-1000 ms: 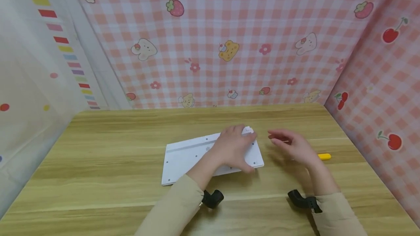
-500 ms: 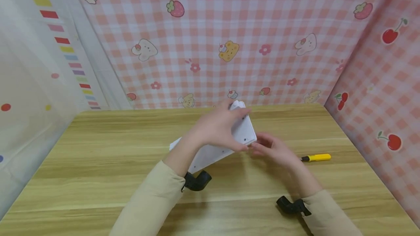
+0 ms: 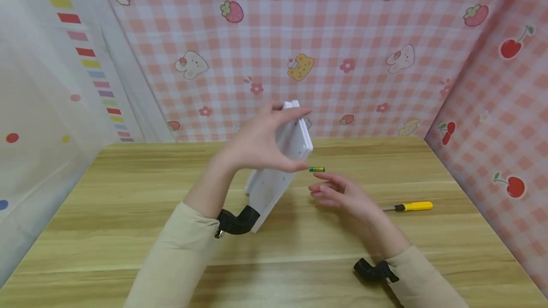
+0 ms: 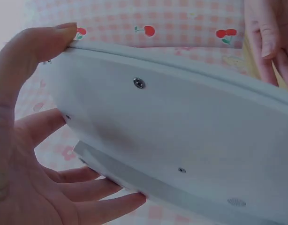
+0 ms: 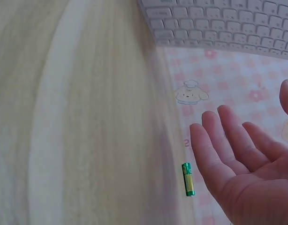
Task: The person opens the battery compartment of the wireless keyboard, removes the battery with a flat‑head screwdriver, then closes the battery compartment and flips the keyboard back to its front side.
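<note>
My left hand (image 3: 252, 146) grips a white keyboard (image 3: 267, 194) by its upper end, lifted and steeply tilted, with the other end low near the table. The thumb presses one long edge and the fingers the other; screws dot the underside (image 4: 158, 122) in the left wrist view. The keys (image 5: 219, 28) show in the right wrist view. A small green and yellow battery (image 3: 317, 169) is just off the keyboard's raised corner, above my right hand; whether it is in the air I cannot tell. My right hand (image 3: 344, 198), palm up with loose fingers, is apart from the battery (image 5: 188, 180).
A screwdriver (image 3: 417, 206) with a yellow handle lies on the wooden table (image 3: 128, 232) to the right of my right hand. Behind the table hangs a pink checked cloth (image 3: 368, 27); a similar one (image 3: 492, 108) borders the right side.
My left hand has raised the keyboard's right end from the table, tilting it more steeply and shifting it left. My right hand has moved left. The battery has come into view.
</note>
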Motion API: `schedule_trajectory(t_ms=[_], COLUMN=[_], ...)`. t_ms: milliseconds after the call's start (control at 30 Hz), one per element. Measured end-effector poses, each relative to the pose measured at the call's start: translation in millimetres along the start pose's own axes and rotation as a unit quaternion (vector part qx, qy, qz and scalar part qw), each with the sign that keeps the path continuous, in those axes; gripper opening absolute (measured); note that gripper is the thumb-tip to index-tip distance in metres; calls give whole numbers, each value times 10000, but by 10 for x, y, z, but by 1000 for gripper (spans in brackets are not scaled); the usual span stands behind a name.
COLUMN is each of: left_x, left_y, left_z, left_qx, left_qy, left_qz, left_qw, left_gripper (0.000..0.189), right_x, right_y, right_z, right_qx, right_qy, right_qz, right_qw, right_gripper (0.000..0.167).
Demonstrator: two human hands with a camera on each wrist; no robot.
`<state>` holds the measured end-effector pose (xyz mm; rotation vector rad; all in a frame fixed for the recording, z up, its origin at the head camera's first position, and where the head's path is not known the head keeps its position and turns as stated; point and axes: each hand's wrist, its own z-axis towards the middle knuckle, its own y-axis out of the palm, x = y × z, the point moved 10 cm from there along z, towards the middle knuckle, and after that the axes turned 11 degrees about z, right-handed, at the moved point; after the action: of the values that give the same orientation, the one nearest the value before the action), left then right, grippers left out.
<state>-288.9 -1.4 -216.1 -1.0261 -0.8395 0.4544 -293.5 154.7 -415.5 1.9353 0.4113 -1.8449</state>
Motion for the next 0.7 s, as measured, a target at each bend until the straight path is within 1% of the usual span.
schedule_trajectory(t_ms=[67,167,233,300,400,500,600,700], left_x=[-38,-87,-120,-158,-230,-284,-314,-317], left_y=[-52,-126,-172,-222,-292,-365,-425,-481], left_z=[-19,-46,-68,-96,-144,-193,-235,-262], left_qx=[100,301,432,571,752,986,1217,1435], left_qy=[-32,59,134,181,134,176,314,544], left_qz=[-177,-480,-825,-1206,-1864,-2355,-2726,-3017], left_qw=[9998,9984,9956,9909,9795,9667,9539,9410], left_gripper=[94,92,90,88,85,84,83,82], right_x=[17,54,84,112,143,172,199,223], right_y=[17,56,83,106,137,165,195,227], right_z=[12,33,50,68,90,103,114,126], right_qx=[-28,-98,-118,-107,-80,-84,-125,-200], right_qy=[5,35,83,129,198,235,247,277], right_qz=[56,213,380,482,616,770,1051,1278], right_qw=[10000,9997,9992,9987,9979,9967,9941,9912], right_gripper=[58,58,59,59,61,63,65,67])
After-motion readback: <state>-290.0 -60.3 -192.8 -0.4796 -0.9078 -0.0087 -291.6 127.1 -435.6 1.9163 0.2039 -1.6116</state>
